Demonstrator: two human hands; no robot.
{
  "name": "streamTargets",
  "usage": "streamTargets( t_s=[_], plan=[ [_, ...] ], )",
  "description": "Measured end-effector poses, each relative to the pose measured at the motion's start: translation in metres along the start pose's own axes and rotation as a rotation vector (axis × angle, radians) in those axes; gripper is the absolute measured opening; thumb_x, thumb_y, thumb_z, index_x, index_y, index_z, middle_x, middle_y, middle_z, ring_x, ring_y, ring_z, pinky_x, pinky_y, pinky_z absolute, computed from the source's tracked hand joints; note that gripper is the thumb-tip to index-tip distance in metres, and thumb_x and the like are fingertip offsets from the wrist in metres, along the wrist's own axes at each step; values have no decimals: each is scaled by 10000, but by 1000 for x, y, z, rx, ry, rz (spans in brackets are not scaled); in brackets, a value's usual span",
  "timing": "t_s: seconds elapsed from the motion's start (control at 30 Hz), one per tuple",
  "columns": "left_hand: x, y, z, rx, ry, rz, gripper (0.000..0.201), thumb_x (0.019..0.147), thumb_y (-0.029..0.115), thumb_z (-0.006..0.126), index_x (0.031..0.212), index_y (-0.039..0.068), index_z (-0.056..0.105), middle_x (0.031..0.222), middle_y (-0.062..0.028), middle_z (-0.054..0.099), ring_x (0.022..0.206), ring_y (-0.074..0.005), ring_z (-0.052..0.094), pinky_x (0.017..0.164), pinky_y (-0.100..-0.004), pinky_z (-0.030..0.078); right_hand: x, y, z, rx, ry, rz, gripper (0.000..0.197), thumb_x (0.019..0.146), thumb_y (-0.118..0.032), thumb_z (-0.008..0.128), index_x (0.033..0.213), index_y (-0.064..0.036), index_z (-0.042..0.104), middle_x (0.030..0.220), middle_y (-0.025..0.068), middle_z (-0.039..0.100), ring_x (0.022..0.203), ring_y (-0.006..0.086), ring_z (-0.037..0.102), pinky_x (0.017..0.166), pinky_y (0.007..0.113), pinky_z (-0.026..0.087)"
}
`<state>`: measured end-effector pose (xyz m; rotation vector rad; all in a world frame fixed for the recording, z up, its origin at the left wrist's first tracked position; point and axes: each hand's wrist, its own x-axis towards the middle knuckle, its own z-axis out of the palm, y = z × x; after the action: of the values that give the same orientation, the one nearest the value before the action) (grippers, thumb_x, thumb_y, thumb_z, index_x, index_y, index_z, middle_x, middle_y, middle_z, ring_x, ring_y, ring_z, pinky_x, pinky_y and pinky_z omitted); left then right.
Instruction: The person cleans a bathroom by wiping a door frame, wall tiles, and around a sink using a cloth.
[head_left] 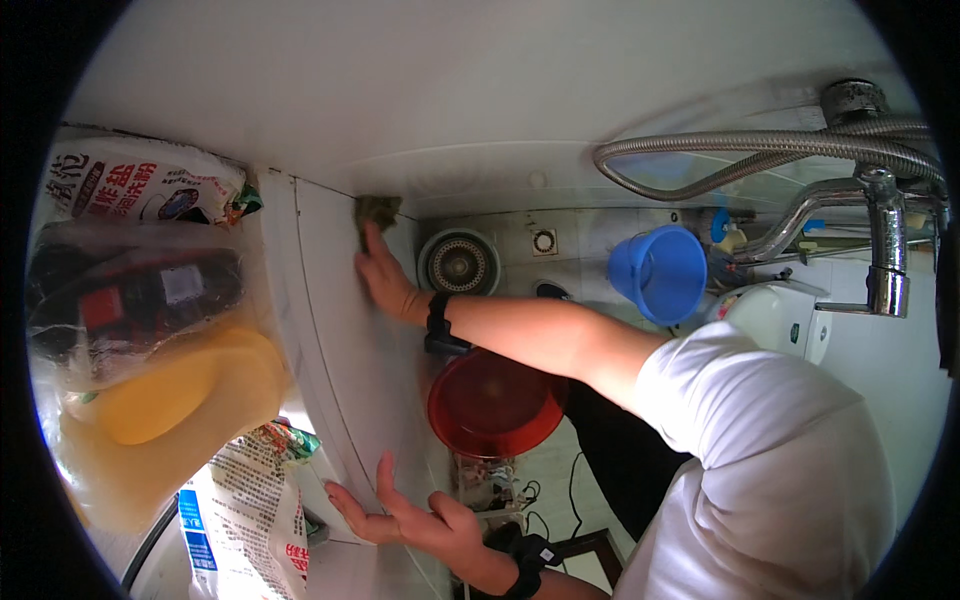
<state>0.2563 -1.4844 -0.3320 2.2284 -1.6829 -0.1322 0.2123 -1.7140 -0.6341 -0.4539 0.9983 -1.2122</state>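
At the upper middle, my right hand (388,283) presses a worn green-brown scouring pad (377,213) against a white tiled panel (345,290), close to the corner with the wall. Its fingers lie over the pad's lower edge. Lower down, my left hand (425,522) is empty, its fingers spread and its fingertips at the edge of the same panel. A dark band circles each wrist. Beneath my right forearm stands a red basin (497,405) on the floor.
Bagged packages (150,185) and a yellow item in clear plastic (180,400) crowd the ledge at left, with another printed bag (250,515) below. A round metal drum (459,264), a blue bucket (660,273), a chrome faucet (886,250) and a looping metal hose (700,145) are around.
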Motion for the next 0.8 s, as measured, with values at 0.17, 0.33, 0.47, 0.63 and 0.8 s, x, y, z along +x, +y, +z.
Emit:
streamTargets(
  t_s=[0.17, 0.33, 0.47, 0.63, 0.8],
  plan=[
    [-8, -7, 3, 1, 5, -13, 562, 656, 56, 449, 1175, -46, 638, 1557, -261, 231, 1469, -427, 182, 1171, -576, 210, 16, 0, -34, 15, 63, 509, 810, 1032, -471, 391, 1599, -48, -4, 1674, 154, 32, 1540, 286, 20, 1234, 376, 42],
    [-5, -3, -2, 108, -44, 9, 588, 683, 35, 433, 1241, -36, 601, 1562, -239, 231, 1460, -425, 219, 1157, -568, 267, -17, -5, -8, -326, -293, -170, 710, 1064, -293, 362, 1595, -41, -35, 1675, 158, 31, 1542, 278, 4, 1234, 366, 42],
    [-9, -10, -2, -26, 15, -14, 538, 664, 80, 470, 1157, -62, 633, 1565, -280, 207, 1472, -418, 166, 1165, -574, 217, -19, 3, 1, -546, -309, -274, 689, 1066, -280, 347, 1594, -36, -21, 1674, 159, 41, 1542, 283, 43, 1235, 350, 69],
    [4, 6, 5, 60, -33, 54, 544, 664, 72, 470, 1165, -69, 626, 1566, -278, 197, 1473, -423, 171, 1163, -575, 229, 21, 17, -66, -154, -132, 157, 763, 1043, -471, 324, 1601, -57, 9, 1676, 137, 56, 1541, 265, 67, 1232, 344, 82],
    [-7, -9, -1, 31, -19, -29, 547, 662, 66, 464, 1167, -68, 624, 1564, -273, 201, 1473, -421, 179, 1166, -570, 227, 5, 18, -12, -136, -154, 86, 749, 1040, -457, 342, 1600, -46, 61, 1674, 140, 81, 1537, 270, 94, 1230, 344, 99]
  ],
)
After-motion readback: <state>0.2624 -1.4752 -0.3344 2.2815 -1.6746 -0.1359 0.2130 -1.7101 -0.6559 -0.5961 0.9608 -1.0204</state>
